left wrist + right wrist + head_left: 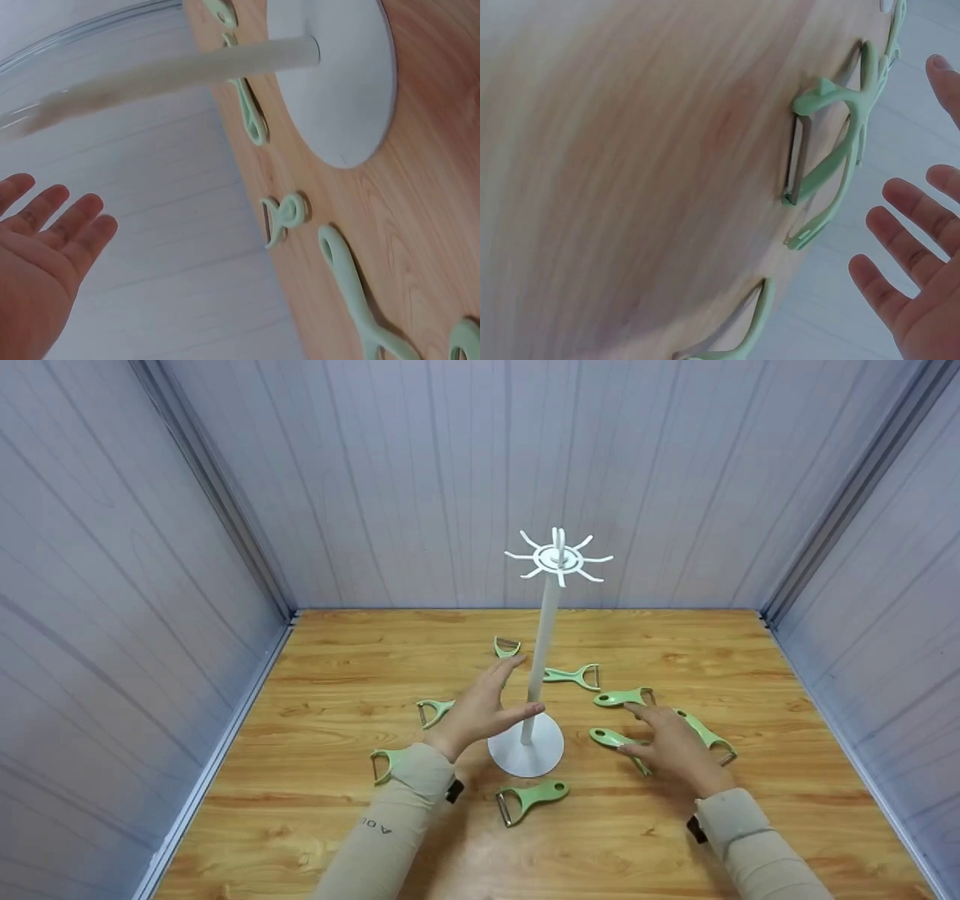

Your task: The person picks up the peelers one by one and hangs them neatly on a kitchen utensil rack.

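A white stand [550,622] with a ring of curved hooks [559,559] on top rises from a round base [525,761] on the wooden table. My left hand [484,709] is beside its pole, thumb and fingers spread apart and holding nothing; the left wrist view shows the pole [187,75] away from the fingers. Over the right side, my right hand [671,746] hovers with spread fingers above a green peeler [611,737], partly hiding it. Another peeler [619,699] lies near its fingertips, and a third [701,729] behind the hand.
More green peelers lie around the base: one in front [536,795], two at left [435,710] [386,761], and others toward the back, including a peeler [574,675] right of the pole. Pale panel walls [450,480] enclose the table's back and sides.
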Demonstrator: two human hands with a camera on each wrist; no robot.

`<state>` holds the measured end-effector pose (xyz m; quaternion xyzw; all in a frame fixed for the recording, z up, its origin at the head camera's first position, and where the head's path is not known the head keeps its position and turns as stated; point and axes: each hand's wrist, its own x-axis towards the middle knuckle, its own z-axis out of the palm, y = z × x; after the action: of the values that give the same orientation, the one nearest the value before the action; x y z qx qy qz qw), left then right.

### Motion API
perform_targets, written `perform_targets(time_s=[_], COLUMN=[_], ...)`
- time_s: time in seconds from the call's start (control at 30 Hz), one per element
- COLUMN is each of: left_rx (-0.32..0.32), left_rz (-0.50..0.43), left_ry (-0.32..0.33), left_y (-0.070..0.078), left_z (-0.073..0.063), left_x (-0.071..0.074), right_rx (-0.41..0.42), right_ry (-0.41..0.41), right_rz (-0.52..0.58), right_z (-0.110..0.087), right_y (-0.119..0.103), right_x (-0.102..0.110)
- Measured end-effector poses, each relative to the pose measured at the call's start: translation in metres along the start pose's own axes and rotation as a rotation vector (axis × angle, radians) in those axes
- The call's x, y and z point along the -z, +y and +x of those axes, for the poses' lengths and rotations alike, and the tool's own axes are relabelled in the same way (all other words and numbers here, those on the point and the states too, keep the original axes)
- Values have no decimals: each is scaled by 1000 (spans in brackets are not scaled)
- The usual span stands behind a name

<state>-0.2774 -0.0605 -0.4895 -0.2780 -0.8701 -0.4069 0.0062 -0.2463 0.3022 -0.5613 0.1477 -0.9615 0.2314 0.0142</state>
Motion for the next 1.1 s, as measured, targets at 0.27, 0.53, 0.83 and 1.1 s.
perform_targets(time_s=[0.27,0.53,0.83,1.1], left_rx=[-52,-68,-49,-37], left_rz=[-175,-318,-333,-299], left_ry=[20,43,67,90], left_y=[2,4,4,3], left_z=[9,15,20,22], left_x=[-7,-13,-16,-16], right_rx=[-32,-69,-89,-107], right_ry=[-89,-151,-182,-221], right_rz=[78,113,114,92], right_z=[6,10,14,18], right_y=[4,2,3,3], right_x=[-2,-4,-5,-9])
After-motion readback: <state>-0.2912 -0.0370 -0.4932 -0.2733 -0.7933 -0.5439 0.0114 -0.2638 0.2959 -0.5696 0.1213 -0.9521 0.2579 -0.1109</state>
